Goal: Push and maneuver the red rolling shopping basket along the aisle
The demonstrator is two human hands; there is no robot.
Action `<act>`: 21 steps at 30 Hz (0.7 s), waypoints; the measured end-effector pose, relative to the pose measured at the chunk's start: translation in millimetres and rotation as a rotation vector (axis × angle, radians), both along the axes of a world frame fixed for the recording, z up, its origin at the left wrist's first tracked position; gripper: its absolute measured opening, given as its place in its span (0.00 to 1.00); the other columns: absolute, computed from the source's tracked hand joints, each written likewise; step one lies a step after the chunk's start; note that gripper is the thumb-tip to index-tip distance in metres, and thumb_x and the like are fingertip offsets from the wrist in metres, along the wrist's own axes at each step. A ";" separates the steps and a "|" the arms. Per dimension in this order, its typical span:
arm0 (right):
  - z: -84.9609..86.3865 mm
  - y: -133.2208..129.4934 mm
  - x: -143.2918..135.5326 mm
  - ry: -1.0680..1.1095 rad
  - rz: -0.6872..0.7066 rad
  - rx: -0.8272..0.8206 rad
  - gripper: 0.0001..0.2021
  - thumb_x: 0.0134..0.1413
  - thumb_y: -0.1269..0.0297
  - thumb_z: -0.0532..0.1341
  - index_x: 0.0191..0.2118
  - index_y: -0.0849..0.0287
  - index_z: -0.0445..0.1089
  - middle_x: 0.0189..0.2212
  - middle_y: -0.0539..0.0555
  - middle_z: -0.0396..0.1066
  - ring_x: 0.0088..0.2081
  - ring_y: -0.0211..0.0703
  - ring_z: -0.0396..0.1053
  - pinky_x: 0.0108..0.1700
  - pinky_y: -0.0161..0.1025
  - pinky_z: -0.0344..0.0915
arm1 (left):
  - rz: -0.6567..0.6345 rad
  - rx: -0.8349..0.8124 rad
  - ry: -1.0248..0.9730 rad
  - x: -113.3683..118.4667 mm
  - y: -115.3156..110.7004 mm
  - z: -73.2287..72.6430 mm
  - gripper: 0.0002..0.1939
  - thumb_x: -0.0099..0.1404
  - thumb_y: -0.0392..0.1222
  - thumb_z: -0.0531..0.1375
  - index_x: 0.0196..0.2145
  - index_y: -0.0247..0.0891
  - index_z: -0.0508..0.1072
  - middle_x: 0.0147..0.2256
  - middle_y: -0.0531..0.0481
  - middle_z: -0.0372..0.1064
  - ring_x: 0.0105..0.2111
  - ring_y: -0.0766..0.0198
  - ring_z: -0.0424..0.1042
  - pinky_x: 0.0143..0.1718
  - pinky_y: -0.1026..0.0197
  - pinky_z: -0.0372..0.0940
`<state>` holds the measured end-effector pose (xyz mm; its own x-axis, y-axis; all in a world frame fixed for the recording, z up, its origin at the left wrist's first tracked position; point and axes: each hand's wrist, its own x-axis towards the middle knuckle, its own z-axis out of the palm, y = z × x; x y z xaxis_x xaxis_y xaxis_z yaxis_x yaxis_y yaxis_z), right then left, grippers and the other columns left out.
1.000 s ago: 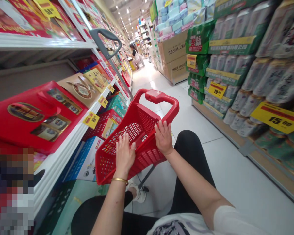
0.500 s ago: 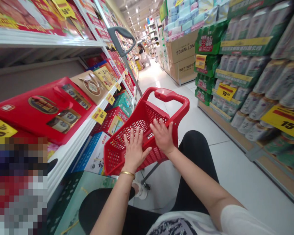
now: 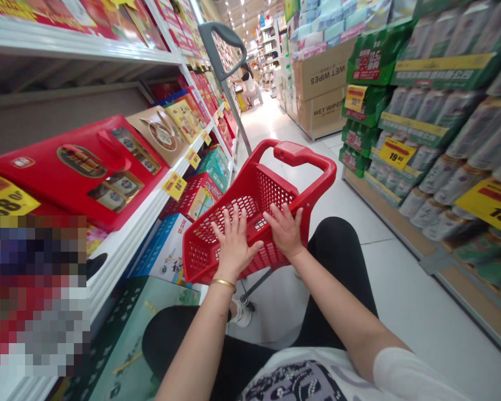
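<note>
A red plastic shopping basket on wheels [image 3: 275,259] stands tilted between my knees, its side walls full of holes. Its long grey pull handle [image 3: 229,55] rises at the far left side, and a red carrying handle [image 3: 294,153] arches over the back end. Above the near side of the basket, my left hand [image 3: 234,239] is spread with the palm down. My right hand [image 3: 286,231] lies with fingers apart over the near rim at the right. Neither hand holds anything. Whether the palms touch the rim is hidden.
Shelves on the left carry a red gift box [image 3: 87,167] and other boxes with yellow price tags. Beer can packs [image 3: 417,120] are stacked on the right, with wet wipes cartons [image 3: 321,78] behind. A person [image 3: 248,83] sits farther down the aisle.
The view has shifted slightly, so the basket and shelves appear a little farther right. My right hand's fingers have come down closer to the near rim. My left hand stays spread.
</note>
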<state>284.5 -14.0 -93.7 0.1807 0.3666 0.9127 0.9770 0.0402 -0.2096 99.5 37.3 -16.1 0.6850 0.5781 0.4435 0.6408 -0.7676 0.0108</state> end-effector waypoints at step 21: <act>-13.9 17.6 20.3 -0.003 -0.076 0.219 0.32 0.62 0.77 0.56 0.66 0.38 0.64 0.76 0.46 0.44 0.77 0.52 0.26 0.73 0.71 0.24 | 0.010 -0.066 -0.056 -5.4 0.5 0.1 0.52 0.68 0.77 0.44 0.76 0.40 0.39 0.76 0.41 0.31 0.75 0.43 0.24 0.69 0.32 0.16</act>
